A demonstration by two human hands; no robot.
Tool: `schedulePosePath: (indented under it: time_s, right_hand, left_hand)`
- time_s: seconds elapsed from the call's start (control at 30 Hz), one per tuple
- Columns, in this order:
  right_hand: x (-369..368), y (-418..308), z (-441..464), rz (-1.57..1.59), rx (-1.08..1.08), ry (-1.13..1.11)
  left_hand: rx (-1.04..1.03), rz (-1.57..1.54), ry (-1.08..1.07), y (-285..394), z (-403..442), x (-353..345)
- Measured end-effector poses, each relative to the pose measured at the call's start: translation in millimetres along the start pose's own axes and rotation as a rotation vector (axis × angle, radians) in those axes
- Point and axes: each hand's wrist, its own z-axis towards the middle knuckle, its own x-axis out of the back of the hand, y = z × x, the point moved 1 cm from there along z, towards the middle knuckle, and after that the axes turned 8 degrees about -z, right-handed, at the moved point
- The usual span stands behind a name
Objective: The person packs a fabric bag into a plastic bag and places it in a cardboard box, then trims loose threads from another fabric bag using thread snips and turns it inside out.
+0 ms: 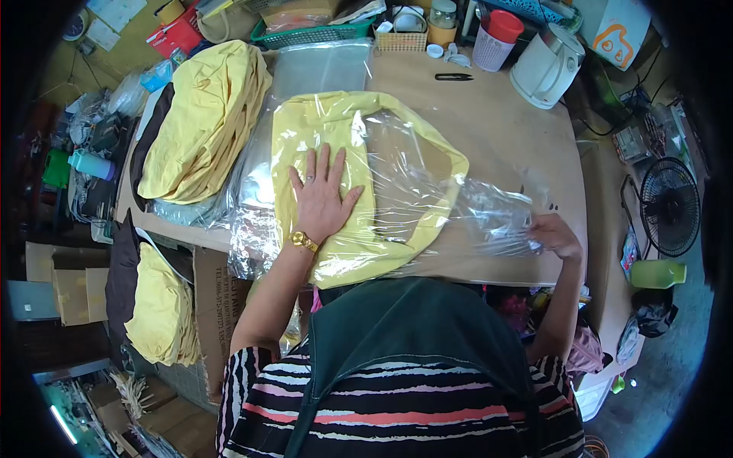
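A yellow cloth bag (336,259) with a long looped strap lies flat on the table inside a clear plastic bag (412,168). My left hand (324,200), with a gold watch at the wrist, presses flat on the yellow cloth with its fingers spread. Off to the right, my right hand (556,235) pinches the gathered end of the plastic bag. Creases run through the plastic from the strap toward that hand. More clear plastic (321,65) lies flat beyond the yellow bag.
A pile of folded yellow cloth (202,114) sits at the table's left; another yellow stack (162,313) is lower left. Thread snips (453,76), a white kettle (547,65) and a lidded cup (498,42) stand toward the back. A black fan (670,206) is at right.
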Motion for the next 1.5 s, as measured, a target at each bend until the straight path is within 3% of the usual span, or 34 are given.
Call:
schedulePosePath:
  time_s: [0.03, 0.07, 0.13, 0.2, 0.27, 0.3, 0.37, 0.47, 0.57, 0.63, 0.7, 0.73, 0.8, 0.83, 0.9, 0.93, 1.0, 1.07, 1.1, 1.17, 1.2, 1.23, 1.27, 1.3, 1.37, 1.43, 1.5]
  right_hand:
    - [9.0, 16.5, -4.9, 0.105, 0.034, 0.190]
    - [11.5, 24.2, -11.6, 0.105, 0.029, 0.183]
    - [13.7, 16.8, -26.9, -0.392, 0.022, 0.860]
    - [-7.5, -49.5, -44.1, -1.034, 0.352, 1.450]
    - [-79.5, -155.2, -55.7, -0.429, 0.582, 1.468]
    - [-117.6, -171.5, -54.7, -0.210, 0.875, 1.271]
    - [-161.8, -201.4, -45.8, -0.565, 0.867, 1.095]
    - [-145.0, -182.5, 63.3, -1.056, 0.471, 0.606]
    - [-88.2, -133.2, 112.7, -1.344, 0.410, 1.050]
    - [-43.3, -92.1, 124.3, -1.139, 0.420, 1.241]
    - [-29.5, -77.2, 112.5, -1.161, 0.135, 1.400]
    - [-25.5, -70.4, 109.2, -1.166, 0.141, 1.397]
    - [-19.9, -52.0, 107.2, -0.960, -0.159, 1.530]
    - [-19.7, -46.3, 108.3, -0.967, -0.159, 1.524]
    - [-19.8, -32.5, 112.0, -0.950, -0.368, 1.291]
    - [-18.1, -19.2, 119.9, -0.950, -0.370, 1.292]
    - [-16.6, -12.0, 138.1, -1.083, 0.184, 1.350]
    - [-12.9, -18.1, 144.3, -1.036, 0.112, 1.246]
    - [-8.7, -31.8, 142.9, -0.989, 0.047, 1.138]
    - [28.5, -75.8, 110.6, -0.207, 0.209, 0.911]
    - [47.5, -102.1, 94.4, -0.389, 0.357, 1.025]
    - [64.4, -138.6, 75.7, -0.423, 0.364, 1.043]
    - [78.2, -175.9, 53.1, -0.227, 0.419, 1.016]
    - [92.8, -205.7, 33.8, -0.264, 0.565, 1.067]
    - [117.2, -247.6, 17.8, -0.369, 0.705, 1.158]
    - [141.4, -268.3, 37.6, -0.500, 0.665, 1.201]
    - [157.4, -274.8, 57.7, -0.562, 0.604, 1.218]
  left_hand:
    - [-0.019, 0.001, -0.015, 3.9, -1.3, -0.7]
    - [-0.013, 0.000, -0.021, 6.2, -3.1, -0.7]
    - [-0.047, -0.007, -0.018, 8.5, -2.1, 0.8]
    - [-0.039, 0.012, -0.021, 8.6, -1.1, 0.0]
    - [-0.033, 0.028, -0.032, 10.9, -1.0, -0.9]
    - [-0.021, 0.028, -0.036, 11.8, -0.8, -0.9]
    - [-0.018, 0.027, -0.038, 13.0, 1.8, -2.4]
    - [-0.007, 0.054, -0.052, 9.8, -0.1, -5.7]
    - [0.025, 0.016, -0.010, 6.9, -1.6, -4.2]
    - [0.057, 0.024, -0.015, 7.4, -2.3, -2.8]
    - [0.094, -0.007, -0.060, -3.9, 4.4, 5.1]
    - [0.124, -0.038, -0.103, -12.0, 10.3, 9.9]
    - [0.202, 0.055, 0.074, -38.1, 29.1, 25.3]
    - [0.305, 0.028, 0.135, -49.6, 40.7, 35.4]
    - [0.404, 0.000, 0.194, -81.0, 66.7, 38.1]
    - [0.482, -0.128, 0.215, -102.3, 79.1, 29.7]
    - [0.556, -0.259, 0.240, -122.7, 97.5, 24.3]
    - [0.661, -0.626, 0.114, -131.3, 107.1, 18.7]
    - [0.657, -0.629, 0.116, -129.0, 108.5, 24.1]
    - [0.736, -0.960, -0.017, -122.2, 105.4, 38.1]
    - [0.727, -1.132, 0.066, -125.6, 105.0, 36.4]
    - [0.713, -1.304, 0.149, -129.5, 104.9, 33.2]
    - [0.699, -1.397, 0.221, -111.9, 104.0, 54.7]
    - [0.667, -1.480, 0.288, -110.5, 108.1, 69.5]
    - [0.469, -1.862, 0.374, -113.8, 118.5, 96.0]
    - [0.397, -1.965, 0.356, -132.3, 136.0, 115.0]
    - [0.359, -1.830, 0.386, -180.5, 147.9, 154.9]
